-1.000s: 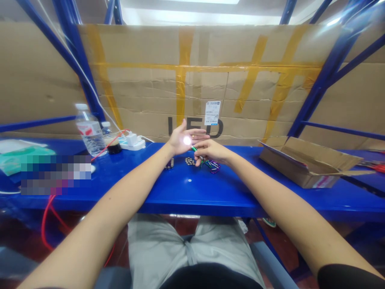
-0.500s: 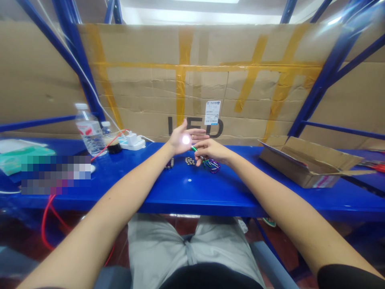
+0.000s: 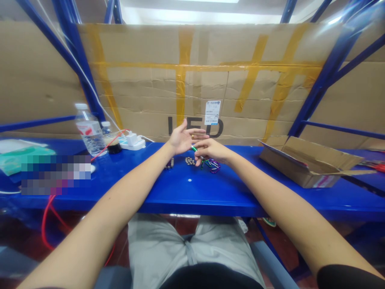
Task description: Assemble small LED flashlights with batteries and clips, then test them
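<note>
A taped cardboard wall [image 3: 192, 80] closes off the back of the blue bench [image 3: 192, 188], so it serves as a backstop and nothing can roll off the far edge. An open cardboard box [image 3: 306, 164] lies tipped on its side at the right, mouth toward the person, within reach of the right arm. A water bottle [image 3: 88, 130] and a power strip [image 3: 130, 141] stand off to the left, well apart from the working spot. Both arms stretch to the middle of the bench. The left hand [image 3: 182, 138] is held up off the surface, fingers spread wide and holding nothing, its palm turned toward the right hand [image 3: 210, 150], apparently as a screen for whatever points at it. The right hand pinches a small green torch [image 3: 194, 148] between fingers and thumb, its tip aimed at that palm and almost touching it. The rest of the torch is hidden in the grip. Just under the right hand lie coloured clips [image 3: 214, 164], and beside them a little heap of round metal pieces [image 3: 189, 161] and two dark short cylinders [image 3: 170, 163], all close enough to be picked up without shifting the arms. Compared with half a second ago, the bright white spot on the left palm is gone. The hands, the torch and the loose parts sit where they were.
</note>
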{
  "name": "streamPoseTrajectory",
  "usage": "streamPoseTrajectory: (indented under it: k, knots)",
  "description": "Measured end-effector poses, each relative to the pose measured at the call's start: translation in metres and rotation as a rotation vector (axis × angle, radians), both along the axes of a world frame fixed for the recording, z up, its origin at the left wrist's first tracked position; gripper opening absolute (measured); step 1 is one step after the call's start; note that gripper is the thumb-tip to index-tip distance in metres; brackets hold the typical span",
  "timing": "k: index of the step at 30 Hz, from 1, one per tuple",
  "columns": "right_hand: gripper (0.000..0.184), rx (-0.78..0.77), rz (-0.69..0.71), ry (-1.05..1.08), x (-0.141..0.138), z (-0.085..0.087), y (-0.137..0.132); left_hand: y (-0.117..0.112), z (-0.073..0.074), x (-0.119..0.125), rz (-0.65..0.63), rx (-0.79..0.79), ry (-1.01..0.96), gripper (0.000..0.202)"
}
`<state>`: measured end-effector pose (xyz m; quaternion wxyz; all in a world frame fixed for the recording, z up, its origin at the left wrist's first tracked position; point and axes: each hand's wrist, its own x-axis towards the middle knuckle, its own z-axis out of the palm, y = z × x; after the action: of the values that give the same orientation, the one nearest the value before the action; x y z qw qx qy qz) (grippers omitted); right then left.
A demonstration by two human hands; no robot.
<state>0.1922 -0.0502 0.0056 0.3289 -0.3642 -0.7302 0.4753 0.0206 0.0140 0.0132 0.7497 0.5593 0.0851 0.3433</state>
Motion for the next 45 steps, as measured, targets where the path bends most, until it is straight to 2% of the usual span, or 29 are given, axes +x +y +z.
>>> streamPoseTrajectory:
  k: [16,29,45]
  knots:
    - [0.010,0.056,0.033,-0.061,0.0017,0.0017,-0.0028,0.0014,-0.0008,0.0005,0.030,-0.008,0.012,0.086]
    - [0.013,-0.027,0.033,-0.039,-0.0005,0.0023,-0.0056,0.0009,-0.0006,0.0004,0.005,0.006,0.013,0.086]
    - [0.011,0.036,0.021,-0.075,0.0001,0.0029,-0.0053,0.0041,-0.0015,0.0000,0.006,-0.002,0.000,0.085]
